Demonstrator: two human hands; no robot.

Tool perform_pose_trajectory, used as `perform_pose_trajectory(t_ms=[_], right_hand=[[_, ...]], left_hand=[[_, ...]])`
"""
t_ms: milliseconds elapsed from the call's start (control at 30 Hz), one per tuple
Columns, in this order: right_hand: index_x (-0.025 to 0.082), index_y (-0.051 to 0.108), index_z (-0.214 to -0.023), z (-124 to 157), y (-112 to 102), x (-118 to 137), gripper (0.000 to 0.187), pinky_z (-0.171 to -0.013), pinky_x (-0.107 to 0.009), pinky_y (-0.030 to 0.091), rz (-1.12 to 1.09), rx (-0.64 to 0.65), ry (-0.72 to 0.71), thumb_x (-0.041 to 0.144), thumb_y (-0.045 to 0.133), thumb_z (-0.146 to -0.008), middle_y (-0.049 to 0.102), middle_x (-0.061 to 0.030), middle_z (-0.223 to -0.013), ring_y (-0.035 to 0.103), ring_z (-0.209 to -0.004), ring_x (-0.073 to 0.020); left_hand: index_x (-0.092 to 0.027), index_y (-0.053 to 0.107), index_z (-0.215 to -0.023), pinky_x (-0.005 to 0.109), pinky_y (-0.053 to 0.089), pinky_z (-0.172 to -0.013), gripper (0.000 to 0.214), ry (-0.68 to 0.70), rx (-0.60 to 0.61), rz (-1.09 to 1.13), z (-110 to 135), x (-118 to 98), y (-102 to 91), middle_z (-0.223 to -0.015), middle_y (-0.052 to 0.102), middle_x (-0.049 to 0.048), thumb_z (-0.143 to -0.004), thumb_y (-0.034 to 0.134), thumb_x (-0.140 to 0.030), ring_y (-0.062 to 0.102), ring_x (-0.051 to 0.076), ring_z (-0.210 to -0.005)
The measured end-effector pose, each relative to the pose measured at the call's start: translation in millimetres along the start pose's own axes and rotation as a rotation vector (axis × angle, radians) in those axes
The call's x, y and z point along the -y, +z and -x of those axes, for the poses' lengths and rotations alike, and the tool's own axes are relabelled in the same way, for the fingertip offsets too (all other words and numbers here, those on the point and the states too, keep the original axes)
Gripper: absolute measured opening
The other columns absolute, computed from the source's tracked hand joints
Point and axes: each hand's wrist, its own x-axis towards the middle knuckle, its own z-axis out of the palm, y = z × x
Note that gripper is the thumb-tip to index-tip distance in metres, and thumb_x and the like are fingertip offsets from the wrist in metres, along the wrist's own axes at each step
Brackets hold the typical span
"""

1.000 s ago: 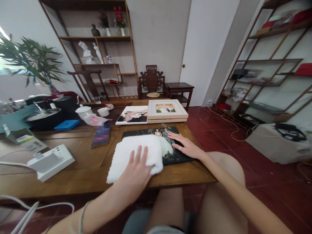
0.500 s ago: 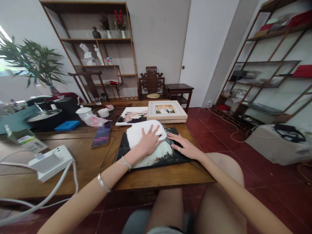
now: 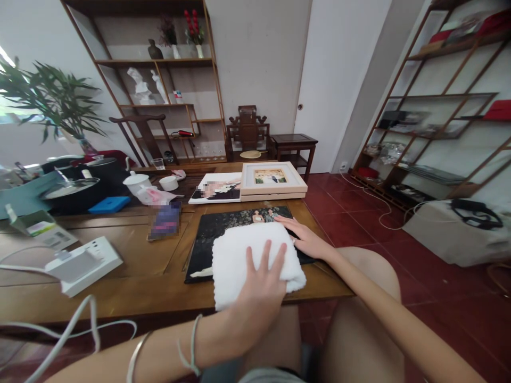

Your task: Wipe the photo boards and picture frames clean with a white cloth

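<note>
Fingers spread, my left hand [image 3: 261,290] presses flat on a folded white towel [image 3: 233,260]. The towel covers the near part of a dark photo panel [image 3: 207,229] and hangs past its near edge to the table's edge. At the panel's far side, two small figures in the picture show. My right hand [image 3: 309,239] rests on the panel's right side with its fingers stretched out, beside the towel. The lower middle of the picture is hidden under the towel.
Beyond the panel lie a light wooden picture frame [image 3: 275,186] and a white-edged photo print [image 3: 213,189]. To the left are a white power strip [image 3: 91,266] with cables, an opened small box [image 3: 48,231], a blue box [image 3: 109,205] and a dark pot [image 3: 72,194].
My left hand has pulled the towel from the panel's far part toward me, over its near edge. The couple in the picture is now uncovered. My right hand has stayed nearly in place.
</note>
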Motion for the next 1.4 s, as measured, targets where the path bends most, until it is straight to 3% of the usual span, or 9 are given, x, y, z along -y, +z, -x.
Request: perform_pose_trajectory(t_ms=[167,300,500,567,667,833,967,1200,1400], right_hand=[[0.025,0.043,-0.135,-0.2,1.5,-1.9,0.048,-0.109,-0.057,0.018,-0.004,-0.019,0.001,0.039,0.044,-0.089,0.043,-0.0102,-0.142,0.034,-0.134,-0.0282],[0.025,0.045,-0.134,-0.6,3.4,-2.8,0.047,-0.109,-0.058,0.019,0.007,-0.032,0.02,0.041,0.044,-0.089,0.043,-0.0105,-0.142,0.034,-0.133,-0.0275],[0.026,0.05,-0.129,-1.3,3.0,3.8,0.042,-0.11,-0.055,0.019,0.025,-0.048,0.054,0.039,0.046,-0.09,0.047,-0.0096,-0.139,0.036,-0.133,-0.0246],[0.025,0.051,-0.128,-1.7,2.3,5.8,0.041,-0.11,-0.055,0.019,0.03,-0.045,0.059,0.039,0.046,-0.09,0.047,-0.0097,-0.139,0.036,-0.133,-0.0245],[0.025,0.05,-0.128,-2.2,1.7,7.1,0.041,-0.109,-0.056,0.02,0.033,-0.039,0.053,0.039,0.045,-0.09,0.046,-0.0104,-0.139,0.037,-0.132,-0.0248],[0.025,0.048,-0.131,-2.0,1.3,8.2,0.042,-0.11,-0.056,0.018,0.035,-0.032,0.049,0.038,0.043,-0.091,0.046,-0.0098,-0.14,0.035,-0.133,-0.024],[0.027,0.046,-0.132,-2.5,1.2,9.1,0.043,-0.11,-0.056,0.018,0.034,-0.034,0.052,0.039,0.044,-0.091,0.045,-0.0091,-0.141,0.035,-0.133,-0.0238],[0.024,0.049,-0.13,-5.5,2.7,7.4,0.042,-0.11,-0.057,0.017,0.066,-0.046,0.073,0.036,0.044,-0.091,0.044,-0.0108,-0.141,0.034,-0.134,-0.0247],[0.023,0.05,-0.129,-5.4,3.7,4.1,0.041,-0.11,-0.055,0.018,0.068,-0.044,0.083,0.035,0.046,-0.09,0.044,-0.0118,-0.14,0.035,-0.134,-0.0242]], left_hand=[[-0.022,0.07,-0.1,0.067,0.035,-0.094,0.026,0.001,0.104,0.031,-16.7,24.1,-3.5,-0.15,0.027,0.0077,-0.087,0.048,-0.024,0.026,0.042,-0.133],[-0.02,0.068,-0.106,0.067,0.034,-0.095,0.029,-0.037,0.104,0.038,-27.7,38.5,-3.4,-0.149,0.029,0.0106,-0.087,0.046,-0.019,0.026,0.04,-0.133],[-0.02,0.064,-0.112,0.067,0.034,-0.094,0.028,-0.111,0.109,0.034,-54.2,71.2,6.4,-0.148,0.031,0.0113,-0.089,0.048,-0.026,0.029,0.041,-0.132],[-0.02,0.063,-0.113,0.065,0.037,-0.093,0.029,-0.11,0.145,0.033,-53.9,71.1,2.7,-0.147,0.032,0.0116,-0.09,0.046,-0.025,0.031,0.04,-0.131],[-0.019,0.063,-0.114,0.064,0.04,-0.091,0.031,-0.087,0.186,0.023,-35.6,50.5,-4.0,-0.147,0.031,0.0132,-0.087,0.048,-0.02,0.032,0.042,-0.13],[-0.022,0.071,-0.098,0.068,0.036,-0.093,0.021,-0.063,0.041,-0.029,0.2,17.0,2.5,-0.148,0.029,0.01,-0.086,0.054,-0.024,0.029,0.044,-0.131],[-0.024,0.072,-0.087,0.065,0.036,-0.096,0.016,-0.01,0.031,-0.037,-1.5,30.0,9.2,-0.149,0.028,0.0049,-0.086,0.057,-0.026,0.029,0.04,-0.132],[-0.023,0.067,-0.105,0.059,0.037,-0.098,0.023,0.003,0.117,0.016,-19.4,58.1,-0.3,-0.149,0.028,0.0047,-0.089,0.05,-0.025,0.029,0.035,-0.134],[-0.021,0.061,-0.114,0.06,0.035,-0.099,0.028,-0.041,0.163,0.082,-54.0,84.0,4.1,-0.149,0.029,0.0072,-0.09,0.047,-0.025,0.028,0.035,-0.134]])
